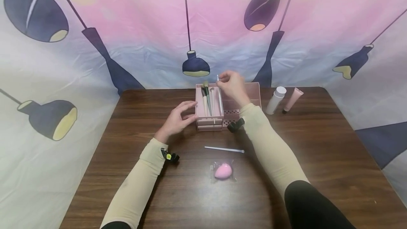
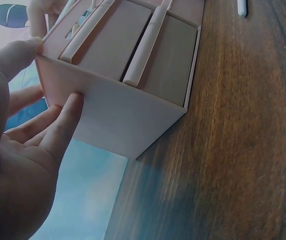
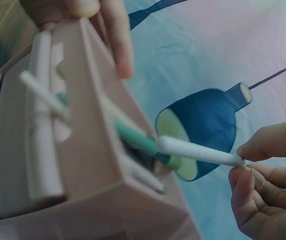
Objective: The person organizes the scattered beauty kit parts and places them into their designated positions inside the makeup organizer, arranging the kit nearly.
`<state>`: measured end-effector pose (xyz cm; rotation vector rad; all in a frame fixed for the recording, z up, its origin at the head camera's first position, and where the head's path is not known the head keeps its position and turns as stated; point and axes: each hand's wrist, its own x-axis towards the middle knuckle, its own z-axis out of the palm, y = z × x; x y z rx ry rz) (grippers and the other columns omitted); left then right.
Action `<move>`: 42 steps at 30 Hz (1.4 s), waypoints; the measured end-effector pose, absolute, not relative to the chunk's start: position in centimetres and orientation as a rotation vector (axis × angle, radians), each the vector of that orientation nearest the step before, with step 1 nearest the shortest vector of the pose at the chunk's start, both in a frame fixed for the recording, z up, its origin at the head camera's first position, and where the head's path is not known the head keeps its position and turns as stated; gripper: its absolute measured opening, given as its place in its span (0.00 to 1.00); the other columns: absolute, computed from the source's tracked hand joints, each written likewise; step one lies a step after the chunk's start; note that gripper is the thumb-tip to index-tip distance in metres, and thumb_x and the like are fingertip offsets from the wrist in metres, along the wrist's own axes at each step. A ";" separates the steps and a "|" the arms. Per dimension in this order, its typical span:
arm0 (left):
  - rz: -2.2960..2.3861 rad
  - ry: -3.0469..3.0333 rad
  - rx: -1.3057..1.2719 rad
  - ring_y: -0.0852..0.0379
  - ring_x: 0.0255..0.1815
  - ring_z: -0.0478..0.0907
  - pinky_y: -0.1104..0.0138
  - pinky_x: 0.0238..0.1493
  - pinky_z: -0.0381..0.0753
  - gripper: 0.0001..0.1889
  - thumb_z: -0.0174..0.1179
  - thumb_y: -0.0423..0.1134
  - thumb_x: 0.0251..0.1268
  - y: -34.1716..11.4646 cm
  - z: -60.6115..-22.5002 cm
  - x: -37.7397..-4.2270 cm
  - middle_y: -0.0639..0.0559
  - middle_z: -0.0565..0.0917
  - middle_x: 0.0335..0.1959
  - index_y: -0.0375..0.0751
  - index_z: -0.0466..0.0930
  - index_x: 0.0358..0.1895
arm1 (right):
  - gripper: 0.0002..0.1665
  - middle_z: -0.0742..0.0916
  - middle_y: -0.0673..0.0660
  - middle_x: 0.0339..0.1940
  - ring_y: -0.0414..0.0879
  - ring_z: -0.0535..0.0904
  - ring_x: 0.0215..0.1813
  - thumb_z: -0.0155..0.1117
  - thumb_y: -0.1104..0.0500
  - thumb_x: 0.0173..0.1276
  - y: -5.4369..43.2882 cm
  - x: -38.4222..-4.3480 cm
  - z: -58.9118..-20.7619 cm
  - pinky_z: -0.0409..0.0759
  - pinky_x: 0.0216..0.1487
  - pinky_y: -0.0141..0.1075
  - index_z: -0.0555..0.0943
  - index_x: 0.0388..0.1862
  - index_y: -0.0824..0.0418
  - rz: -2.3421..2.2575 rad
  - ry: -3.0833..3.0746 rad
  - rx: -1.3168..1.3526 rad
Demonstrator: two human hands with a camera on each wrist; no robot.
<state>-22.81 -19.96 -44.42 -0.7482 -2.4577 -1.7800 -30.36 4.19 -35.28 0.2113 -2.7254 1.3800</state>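
My right hand [image 1: 233,86] pinches the end of a slim white makeup brush [image 3: 202,151] between thumb and fingertips, over the back of a pink organizer box [image 1: 209,130]. Its brush end is hidden by the fingers. Inside the box's open top compartment lie several makeup brushes, one with a green handle [image 1: 208,100]. My left hand [image 1: 178,118] rests against the box's left side, fingers extended on the side wall and thumb at its top front edge, as the left wrist view shows. Two drawer fronts [image 2: 114,40] with rail-like handles face forward.
A white brush [image 1: 224,149] and a pink makeup sponge [image 1: 223,171] in clear wrap lie in front of the box. A white bottle [image 1: 276,100] and a pink tube [image 1: 293,100] stand at the back right. Behind the wooden table [image 1: 152,193] hangs a printed cloth [image 1: 152,20].
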 end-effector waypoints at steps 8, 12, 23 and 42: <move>-1.773 -2.493 -0.748 0.35 0.68 0.66 0.50 0.63 0.79 0.28 0.62 0.26 0.63 -19.6 -43.3 -22.2 0.33 0.66 0.67 0.25 0.67 0.67 | 0.19 0.89 0.58 0.45 0.51 0.84 0.47 0.68 0.51 0.64 4.9 -30.6 -36.6 0.86 0.49 0.43 0.83 0.48 0.61 1.353 -2.752 0.185; -1.763 -2.481 -0.776 0.36 0.66 0.68 0.51 0.62 0.80 0.27 0.62 0.26 0.63 -19.4 -42.0 -21.4 0.30 0.66 0.65 0.21 0.66 0.65 | 0.18 0.89 0.58 0.45 0.52 0.84 0.46 0.66 0.52 0.64 5.3 -30.6 -36.6 0.86 0.49 0.43 0.84 0.48 0.61 1.344 -2.740 0.211; -1.832 -2.470 -0.737 0.36 0.67 0.68 0.46 0.63 0.78 0.29 0.62 0.25 0.63 -19.7 -44.1 -22.5 0.33 0.65 0.67 0.25 0.66 0.67 | 0.16 0.89 0.55 0.44 0.49 0.84 0.43 0.66 0.51 0.62 6.0 -30.2 -36.8 0.85 0.48 0.42 0.85 0.47 0.56 1.311 -2.748 0.200; -1.779 -2.473 -0.751 0.37 0.65 0.70 0.53 0.62 0.81 0.27 0.63 0.26 0.63 -19.3 -42.6 -21.7 0.33 0.68 0.65 0.25 0.68 0.65 | 0.17 0.88 0.58 0.45 0.50 0.84 0.43 0.67 0.51 0.64 8.1 -28.9 -36.7 0.86 0.46 0.41 0.83 0.48 0.59 1.409 -2.700 0.221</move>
